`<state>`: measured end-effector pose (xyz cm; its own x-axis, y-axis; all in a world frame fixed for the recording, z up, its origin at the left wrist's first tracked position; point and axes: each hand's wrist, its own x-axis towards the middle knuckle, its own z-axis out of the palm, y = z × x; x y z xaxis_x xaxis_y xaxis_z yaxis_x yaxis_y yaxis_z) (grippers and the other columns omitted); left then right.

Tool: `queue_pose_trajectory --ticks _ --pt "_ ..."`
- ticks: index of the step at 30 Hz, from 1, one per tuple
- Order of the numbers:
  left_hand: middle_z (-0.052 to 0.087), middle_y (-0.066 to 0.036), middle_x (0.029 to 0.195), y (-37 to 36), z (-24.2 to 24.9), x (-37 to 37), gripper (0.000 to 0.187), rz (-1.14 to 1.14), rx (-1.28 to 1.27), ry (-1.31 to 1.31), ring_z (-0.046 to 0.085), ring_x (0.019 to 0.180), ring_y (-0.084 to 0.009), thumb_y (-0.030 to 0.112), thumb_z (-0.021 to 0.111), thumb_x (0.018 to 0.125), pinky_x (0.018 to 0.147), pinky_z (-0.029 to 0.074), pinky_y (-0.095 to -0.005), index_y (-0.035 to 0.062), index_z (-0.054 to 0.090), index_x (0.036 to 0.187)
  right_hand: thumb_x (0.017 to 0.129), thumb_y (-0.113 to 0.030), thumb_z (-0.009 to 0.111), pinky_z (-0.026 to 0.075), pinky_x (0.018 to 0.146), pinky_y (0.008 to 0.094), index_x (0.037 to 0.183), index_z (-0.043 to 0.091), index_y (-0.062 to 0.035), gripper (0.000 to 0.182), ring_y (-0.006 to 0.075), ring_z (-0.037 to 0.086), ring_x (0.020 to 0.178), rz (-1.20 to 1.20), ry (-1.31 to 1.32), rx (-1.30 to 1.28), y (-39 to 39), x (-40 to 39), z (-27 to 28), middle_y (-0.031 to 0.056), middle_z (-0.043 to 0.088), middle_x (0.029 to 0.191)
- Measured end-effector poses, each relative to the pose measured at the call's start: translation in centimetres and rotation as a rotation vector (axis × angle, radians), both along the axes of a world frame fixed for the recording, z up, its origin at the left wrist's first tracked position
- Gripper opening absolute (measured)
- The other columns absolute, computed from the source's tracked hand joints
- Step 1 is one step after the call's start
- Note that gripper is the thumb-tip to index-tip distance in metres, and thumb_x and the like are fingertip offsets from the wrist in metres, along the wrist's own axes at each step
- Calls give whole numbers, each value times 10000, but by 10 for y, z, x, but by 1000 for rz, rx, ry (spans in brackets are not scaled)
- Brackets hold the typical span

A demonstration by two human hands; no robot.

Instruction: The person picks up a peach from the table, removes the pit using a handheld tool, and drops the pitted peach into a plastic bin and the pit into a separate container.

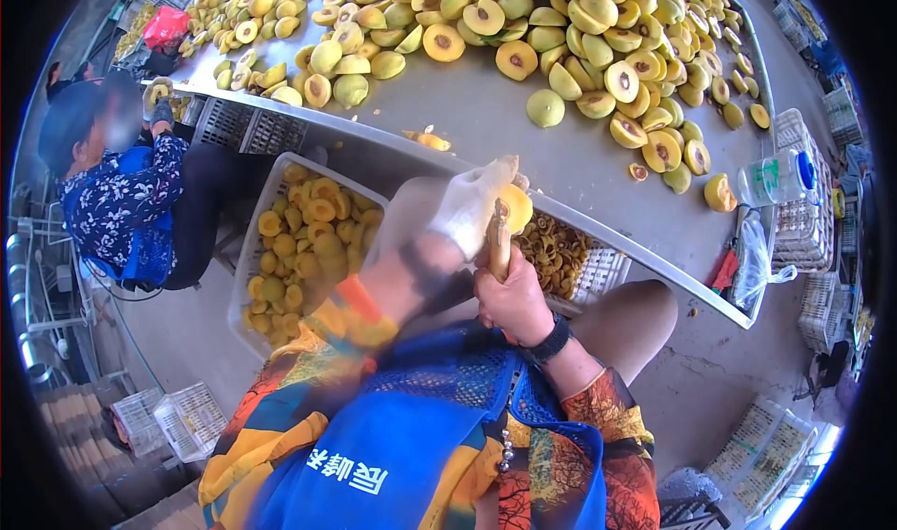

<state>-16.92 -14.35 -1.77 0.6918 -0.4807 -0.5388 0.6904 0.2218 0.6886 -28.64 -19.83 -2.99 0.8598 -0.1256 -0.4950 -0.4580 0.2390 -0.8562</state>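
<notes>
My left hand (472, 203), in a whitish glove, holds a yellow fruit half (515, 209) just off the table's front edge. My bare right hand (514, 296), with a dark band on its wrist, is wrapped round the wooden handle of a tool (500, 250). The tool's upper end meets the fruit half. Below the hands, a white crate (598, 273) holds brown pits and scraps (551, 250). To the left stands a white crate (245, 250) filled with yellow fruit halves (313, 222).
Many fruit halves (561, 25) lie heaped on the metal table (448, 109). A plastic jug (775, 178) and a plastic bag (750, 259) are at its right end. Another person (121, 175) sits at the left. Crates (192, 422) stand on the floor.
</notes>
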Motion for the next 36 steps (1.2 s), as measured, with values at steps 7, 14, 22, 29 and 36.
queue_pose_trajectory --ticks 7,14,22,29,36 --pt "629 -92 781 1 -6 1 282 -147 -123 -112 596 653 -146 273 604 842 559 479 -242 -8 606 867 797 25 422 339 336 242 980 403 -41 195 76 344 359 89 79 234 -11 -3 13 29 413 570" --pt "618 -105 756 -6 -6 1 348 -12 -8 -276 592 618 -178 346 576 857 530 479 -277 0 596 880 815 37 438 288 326 221 985 430 -64 198 55 307 355 135 74 580 -26 -2 11 1 371 547" --pt "579 -120 781 17 -2 43 430 155 -302 291 566 578 -276 498 429 889 457 446 -329 85 469 1003 828 2 467 281 313 222 1002 458 -57 184 62 301 338 100 -90 840 -40 -2 -2 9 388 551" --pt "584 -76 734 133 0 68 388 430 49 -67 581 560 -211 490 463 875 372 409 -239 111 519 933 770 -192 606 481 592 389 969 548 -13 275 374 591 654 115 -269 -844 -42 0 -39 222 592 734" --pt "613 -124 751 72 27 23 352 335 293 -399 595 615 -193 320 444 924 514 487 -245 -10 559 884 743 -148 689 480 546 286 1087 526 -28 400 142 589 575 -24 -379 -526 14 38 18 94 608 664"
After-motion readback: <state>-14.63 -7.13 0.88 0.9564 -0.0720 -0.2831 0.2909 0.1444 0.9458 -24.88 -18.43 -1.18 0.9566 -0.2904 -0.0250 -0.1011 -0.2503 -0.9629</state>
